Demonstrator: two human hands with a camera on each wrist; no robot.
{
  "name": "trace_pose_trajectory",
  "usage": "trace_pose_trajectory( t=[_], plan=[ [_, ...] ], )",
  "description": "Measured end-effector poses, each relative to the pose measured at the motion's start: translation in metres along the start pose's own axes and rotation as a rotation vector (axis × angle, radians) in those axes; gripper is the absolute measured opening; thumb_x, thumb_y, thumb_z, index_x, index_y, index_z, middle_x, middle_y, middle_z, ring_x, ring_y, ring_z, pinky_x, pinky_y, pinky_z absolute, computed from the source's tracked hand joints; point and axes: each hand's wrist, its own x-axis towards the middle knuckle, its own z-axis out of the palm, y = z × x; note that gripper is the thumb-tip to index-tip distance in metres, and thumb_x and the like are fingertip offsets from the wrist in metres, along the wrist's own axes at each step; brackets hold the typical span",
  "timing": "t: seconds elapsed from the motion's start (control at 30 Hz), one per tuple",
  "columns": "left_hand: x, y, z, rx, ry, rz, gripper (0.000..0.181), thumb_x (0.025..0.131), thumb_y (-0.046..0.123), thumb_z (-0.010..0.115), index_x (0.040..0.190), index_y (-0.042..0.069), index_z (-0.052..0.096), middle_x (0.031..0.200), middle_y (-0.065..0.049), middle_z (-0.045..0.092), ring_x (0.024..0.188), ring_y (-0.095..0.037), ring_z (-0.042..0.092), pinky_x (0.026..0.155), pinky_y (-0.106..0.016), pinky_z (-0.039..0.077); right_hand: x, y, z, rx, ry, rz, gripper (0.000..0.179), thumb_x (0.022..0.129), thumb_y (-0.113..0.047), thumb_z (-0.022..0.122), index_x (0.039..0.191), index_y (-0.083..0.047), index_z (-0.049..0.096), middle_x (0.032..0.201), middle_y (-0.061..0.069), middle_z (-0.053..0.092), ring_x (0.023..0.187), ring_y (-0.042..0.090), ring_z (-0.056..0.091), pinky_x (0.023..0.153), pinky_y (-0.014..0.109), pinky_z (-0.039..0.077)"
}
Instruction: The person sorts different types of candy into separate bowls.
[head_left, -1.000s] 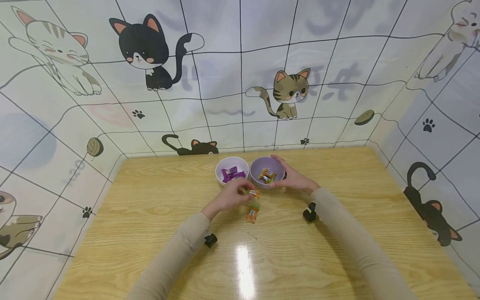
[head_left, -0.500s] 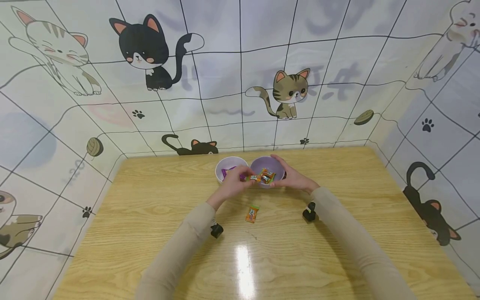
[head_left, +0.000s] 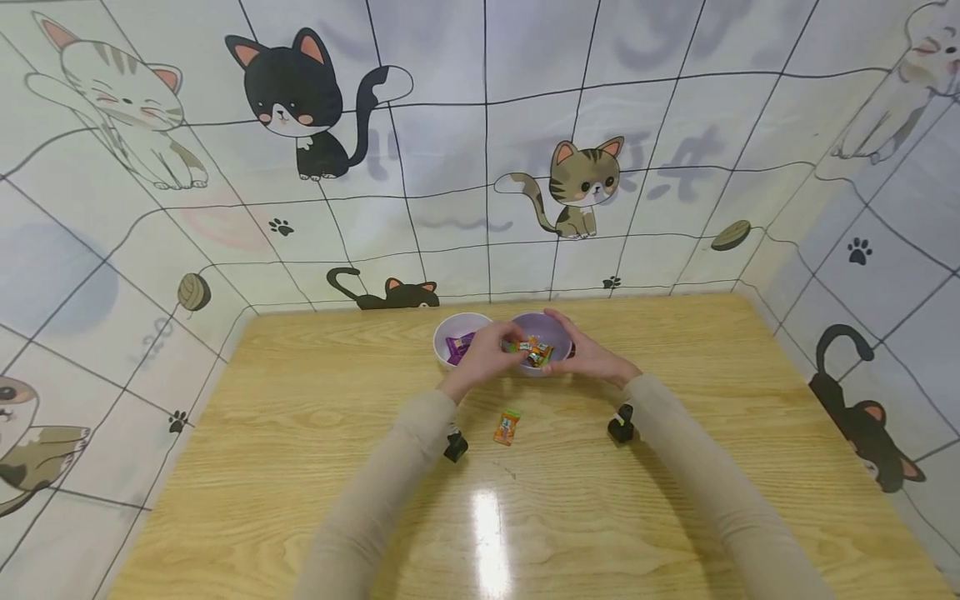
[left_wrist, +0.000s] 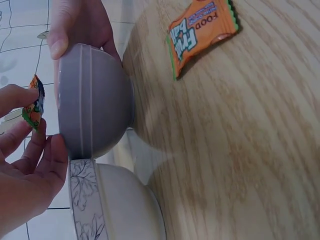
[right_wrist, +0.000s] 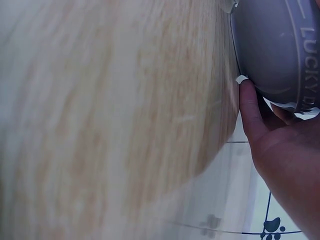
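My left hand pinches an orange-and-green wrapped candy between thumb and fingers, just above the rim of the purple bowl. Its other fingertips come close to the bowl's outer side in the left wrist view. Several orange-wrapped candies lie inside that bowl. The right hand grips the purple bowl from its right side, with fingers around the back and thumb at the front. A single orange candy lies flat on the table, nearer to me than the bowls.
A white bowl with purple-wrapped candies stands against the purple bowl's left side, partly covered by the left hand. The wooden table ends at a cat-patterned wall covering behind the bowls.
My left hand has carried a candy from in front of the bowls up and right, over the purple bowl. The right hand keeps its grip. The candy on the table has not moved.
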Motion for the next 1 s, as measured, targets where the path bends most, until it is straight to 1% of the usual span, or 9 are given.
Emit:
trace_pose_trajectory(
  t=[0.1,0.2,0.3,0.37,0.47,0.6,0.73,0.87,1.0],
  plan=[
    [0.003,-0.002,0.002,0.011,0.012,0.01,0.016,0.084,0.008,0.07,0.099,0.002,0.066,0.096,-0.008,0.062,0.092,-0.02,0.057,0.081,-0.031,0.048,0.0,-0.001,-0.001,0.003,-0.006,0.007,0.101,0.084,-0.012,0.075,0.156,-0.029,0.005,0.15,0.023,0.018,0.132,0.042,0.027,0.101,0.056,0.033],
    [0.004,-0.001,0.003,0.026,0.021,0.002,0.017,0.085,0.009,0.07,0.1,0.001,0.066,0.097,-0.007,0.062,0.093,-0.02,0.057,0.081,-0.029,0.048,0.002,0.0,-0.002,0.011,-0.017,0.012,0.102,0.084,-0.01,0.074,0.156,-0.026,0.004,0.15,0.025,0.017,0.133,0.043,0.025,0.101,0.055,0.033],
    [0.004,0.001,0.003,0.028,0.027,-0.005,0.021,0.085,0.006,0.069,0.104,-0.003,0.065,0.102,-0.013,0.063,0.097,-0.025,0.057,0.084,-0.033,0.048,0.002,0.0,-0.002,0.018,-0.021,0.013,0.102,0.084,-0.009,0.074,0.156,-0.023,0.003,0.15,0.025,0.017,0.133,0.043,0.025,0.101,0.055,0.033],
    [0.004,0.001,0.003,0.009,0.023,-0.017,0.023,0.085,0.005,0.07,0.105,-0.005,0.065,0.105,-0.017,0.063,0.101,-0.031,0.057,0.088,-0.037,0.047,0.002,-0.001,-0.002,0.013,-0.016,0.01,0.102,0.084,-0.011,0.074,0.156,-0.023,0.004,0.15,0.025,0.018,0.133,0.043,0.025,0.102,0.056,0.032],
    [0.003,-0.001,0.002,-0.005,0.021,-0.016,0.023,0.084,0.003,0.071,0.105,-0.005,0.065,0.107,-0.021,0.062,0.103,-0.035,0.056,0.09,-0.04,0.046,0.002,0.001,-0.002,0.007,-0.006,0.002,0.102,0.083,-0.013,0.076,0.156,-0.025,0.005,0.149,0.023,0.02,0.133,0.042,0.026,0.103,0.058,0.03],
    [-0.002,-0.002,0.001,-0.014,0.03,-0.018,0.021,0.085,0.004,0.072,0.104,-0.002,0.066,0.104,-0.016,0.062,0.102,-0.034,0.055,0.086,-0.035,0.046,0.001,0.002,-0.002,0.009,0.004,-0.004,0.104,0.081,-0.016,0.078,0.156,-0.027,0.007,0.148,0.022,0.022,0.132,0.041,0.028,0.103,0.06,0.029],
    [-0.008,0.0,-0.001,-0.054,0.042,0.0,0.019,0.084,0.001,0.071,0.102,-0.003,0.066,0.098,-0.012,0.062,0.094,-0.028,0.057,0.078,-0.03,0.048,0.001,0.001,-0.001,0.005,0.011,-0.014,0.105,0.08,-0.018,0.08,0.156,-0.027,0.009,0.147,0.022,0.024,0.131,0.042,0.029,0.103,0.06,0.028],
    [-0.014,0.001,0.0,-0.095,0.012,0.018,0.02,0.084,-0.001,0.069,0.102,-0.007,0.065,0.097,-0.017,0.064,0.089,-0.025,0.057,0.074,-0.025,0.047,0.0,0.0,0.0,-0.003,0.018,-0.028,0.105,0.079,-0.016,0.08,0.156,-0.023,0.008,0.146,0.024,0.025,0.129,0.043,0.03,0.103,0.061,0.029],
    [-0.021,0.003,0.001,-0.145,-0.008,0.023,0.021,0.085,0.0,0.068,0.104,-0.008,0.064,0.101,-0.02,0.064,0.09,-0.027,0.057,0.074,-0.026,0.047,0.0,0.001,0.001,-0.003,0.022,-0.046,0.106,0.079,-0.016,0.08,0.156,-0.019,0.007,0.144,0.025,0.027,0.128,0.043,0.031,0.102,0.061,0.029]
  ],
)
